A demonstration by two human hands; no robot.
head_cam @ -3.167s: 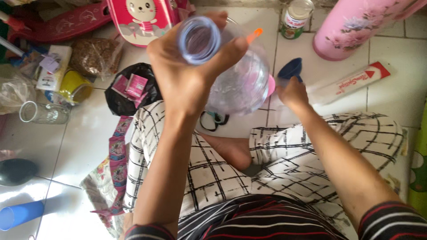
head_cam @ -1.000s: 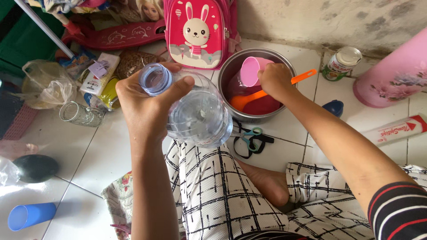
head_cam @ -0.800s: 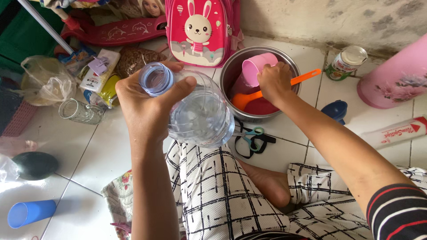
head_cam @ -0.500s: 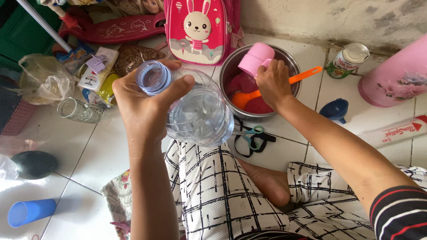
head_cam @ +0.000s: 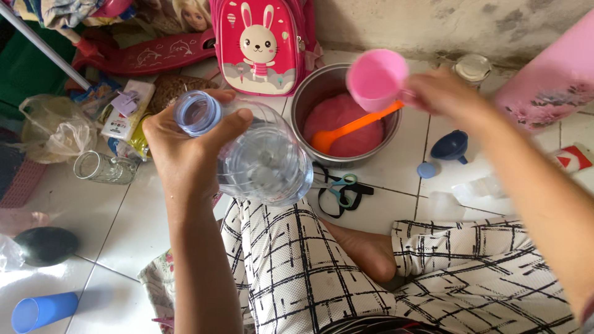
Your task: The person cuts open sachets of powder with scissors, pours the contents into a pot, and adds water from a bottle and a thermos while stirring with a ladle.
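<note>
My left hand (head_cam: 182, 148) grips the neck of a large clear plastic bottle (head_cam: 263, 161) with an open blue mouth, held tilted over my lap. Raised above the floor, my right hand (head_cam: 442, 93) holds a pink plastic cup (head_cam: 374, 77) by its handle, mouth toward me. Below the cup stands a steel pot (head_cam: 309, 99) holding pink liquid, with an orange ladle (head_cam: 349, 127) resting in it. A blue funnel (head_cam: 450, 146) and a small blue cap (head_cam: 426, 169) lie on the white tiles to the right of the pot.
Scissors (head_cam: 339, 185) lie in front of the pot. A pink rabbit backpack (head_cam: 257, 40) leans behind it. A pink flask (head_cam: 550, 77) stands at right. At left are a glass jar (head_cam: 102, 167), plastic bags, a dark round object (head_cam: 46, 244) and a blue cup (head_cam: 37, 312).
My right hand has lifted the pink cup out of the pot and moved it up and to the right. The bottle in my left hand has barely shifted.
</note>
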